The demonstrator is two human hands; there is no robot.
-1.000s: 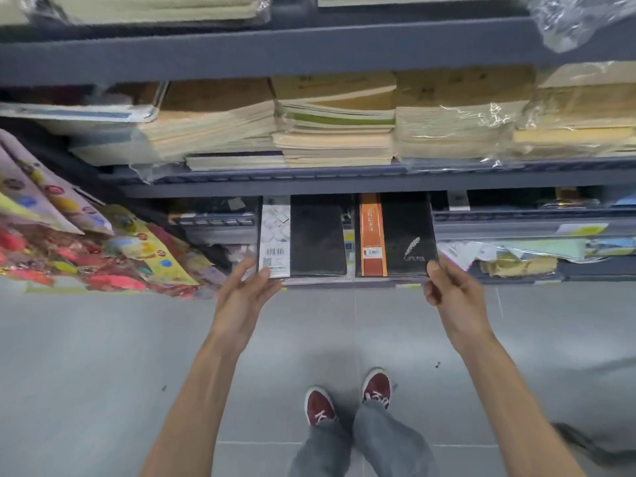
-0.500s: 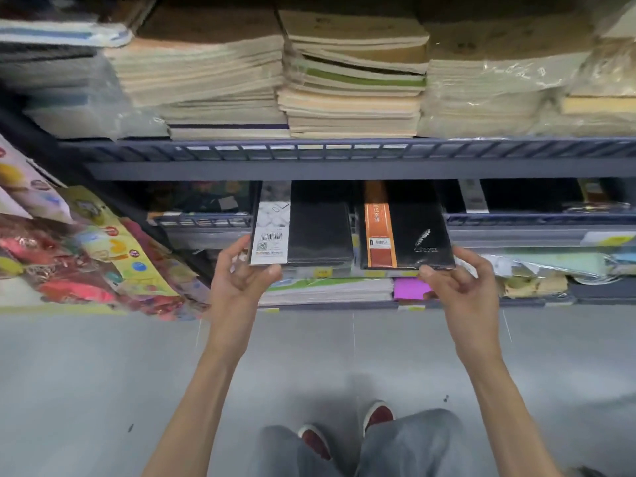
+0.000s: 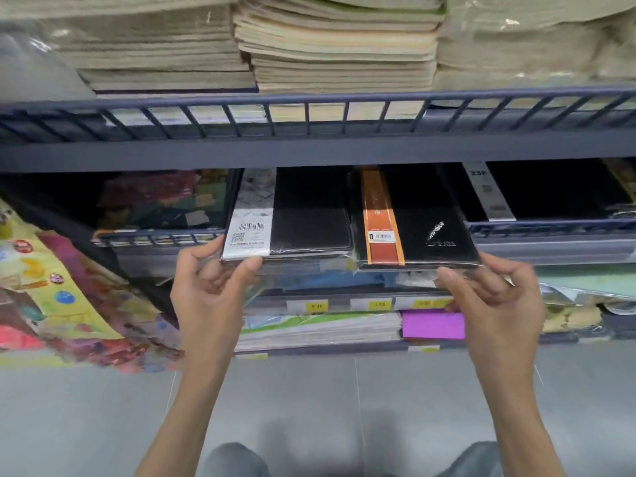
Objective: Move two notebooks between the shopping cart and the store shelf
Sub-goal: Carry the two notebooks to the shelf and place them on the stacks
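Two black notebooks lie side by side, reaching in under the grey shelf rail [image 3: 309, 154]. The left notebook [image 3: 303, 218] has a white barcode band; my left hand [image 3: 213, 290] pinches its near left corner, thumb on top. The right notebook [image 3: 423, 222] carries an orange band and a silver feather; my right hand [image 3: 495, 297] holds its near right edge with curled fingers. Both far ends are hidden in the dark shelf level. No shopping cart is in view.
Stacks of beige exercise books [image 3: 337, 46] fill the shelf above. Colourful packets [image 3: 58, 297] hang at the left. Below the notebooks sit yellow price tags [image 3: 378, 304], a purple pad [image 3: 433, 325] and flat paper stacks. Another black notebook [image 3: 550, 191] lies at the right. Grey floor [image 3: 309, 407] below.
Both hands have carried the notebooks up and forward toward the shelf level. The view has closed in on the shelves and my shoes have dropped out of sight.
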